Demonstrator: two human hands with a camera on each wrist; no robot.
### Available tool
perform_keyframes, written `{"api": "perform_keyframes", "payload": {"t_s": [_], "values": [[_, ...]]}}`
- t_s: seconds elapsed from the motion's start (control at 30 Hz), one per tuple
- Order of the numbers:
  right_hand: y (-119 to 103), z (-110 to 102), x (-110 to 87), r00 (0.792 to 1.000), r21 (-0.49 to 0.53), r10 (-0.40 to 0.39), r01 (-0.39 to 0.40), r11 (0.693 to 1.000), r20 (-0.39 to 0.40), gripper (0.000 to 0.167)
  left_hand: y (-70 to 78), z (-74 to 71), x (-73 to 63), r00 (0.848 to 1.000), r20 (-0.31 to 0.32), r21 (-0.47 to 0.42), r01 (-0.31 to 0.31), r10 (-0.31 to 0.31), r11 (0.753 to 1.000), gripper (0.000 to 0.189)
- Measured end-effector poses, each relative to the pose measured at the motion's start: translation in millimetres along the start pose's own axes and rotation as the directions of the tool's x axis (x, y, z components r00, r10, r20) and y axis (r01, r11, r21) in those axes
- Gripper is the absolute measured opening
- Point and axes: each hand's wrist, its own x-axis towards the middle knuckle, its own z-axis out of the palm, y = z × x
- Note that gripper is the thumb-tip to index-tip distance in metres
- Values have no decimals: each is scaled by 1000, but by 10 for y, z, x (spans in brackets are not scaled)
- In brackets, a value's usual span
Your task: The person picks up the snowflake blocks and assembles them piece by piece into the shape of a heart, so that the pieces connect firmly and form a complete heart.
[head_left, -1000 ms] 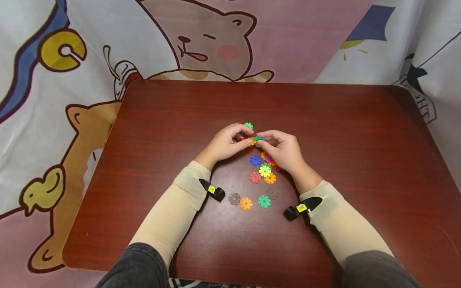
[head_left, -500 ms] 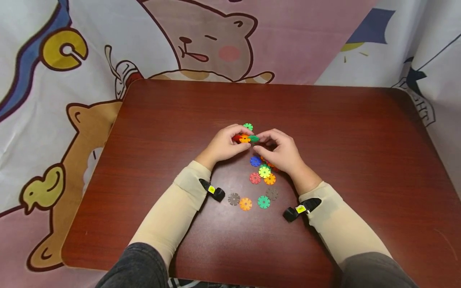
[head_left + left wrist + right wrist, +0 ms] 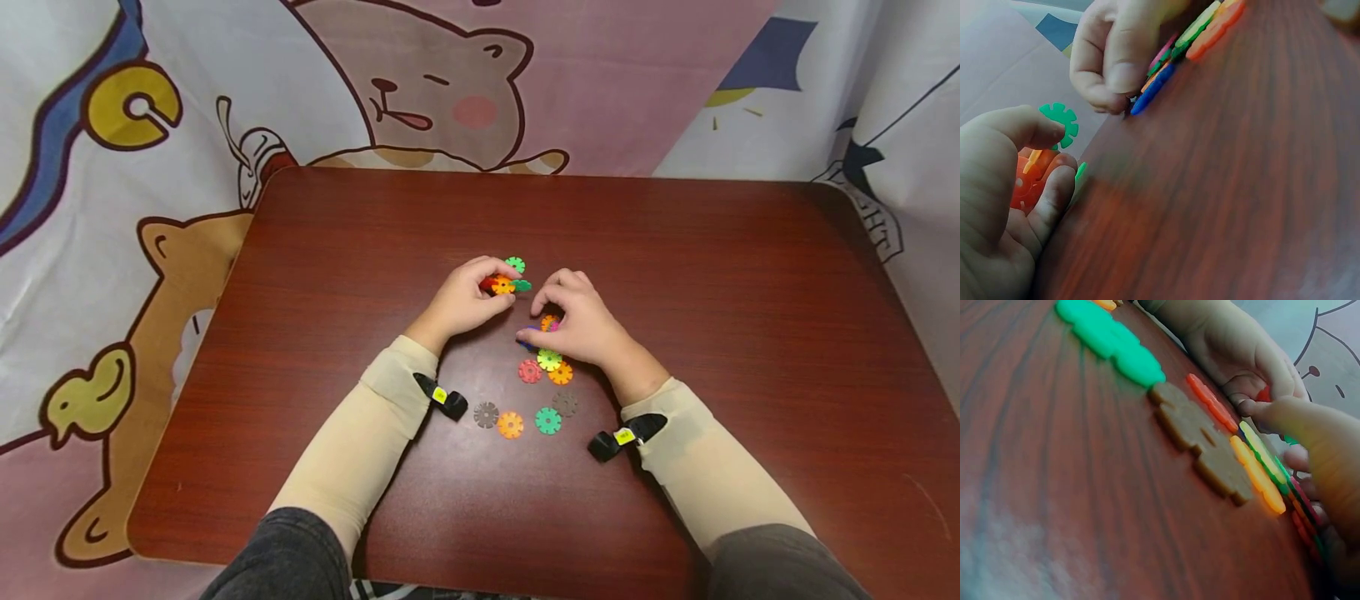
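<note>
In the head view my left hand (image 3: pixel 468 298) pinches a small build of slotted plastic discs above the table. A red disc (image 3: pixel 487 283), an orange disc (image 3: pixel 504 286) and a green disc (image 3: pixel 522 285) show in it; the fingers hide part. My right hand (image 3: pixel 588 323) reaches low over the loose discs, thumb and index finger bent and apart. Its thumb overlaps a blue disc (image 3: pixel 1154 89), and in the left wrist view the fingertips are right at that disc's edge. Beside the right hand's fingers lie an orange disc (image 3: pixel 550 322) and a pink one, partly covered.
Nearer the person lie a yellow disc (image 3: pixel 550 360), a red-pink disc (image 3: pixel 529 372) and an orange one. Closer still are two grey-brown discs, another orange and a teal disc (image 3: pixel 548 421). A bright green disc (image 3: pixel 515 264) sits beyond the left hand on the brown table (image 3: pixel 712 275).
The right hand has let go of the disc build and come down toward the person, over the blue disc. The left hand keeps the build and has shifted slightly left.
</note>
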Motion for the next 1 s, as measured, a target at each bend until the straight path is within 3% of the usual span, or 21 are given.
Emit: {"api": "perform_keyframes", "payload": {"t_s": [0.2,0.5,0.8,1.0], "values": [[-23,-20,9,992,-65,-62,69,995,109,43,1,-8,2,1000,-9,-7,13,-13,1000,28],[-68,-52,11,982,-77,-31,46,996,186,35,3,-10,4,1000,-6,-23,13,-13,1000,25],[-68,-37,9,985,-36,-39,45,998,166,37,-7,-7,2,1000,3,-31,-9,9,999,15],[-75,-39,-4,989,19,14,-17,1000,150,37,-5,-6,6,1000,7,-21,3,-3,1000,5]]}}
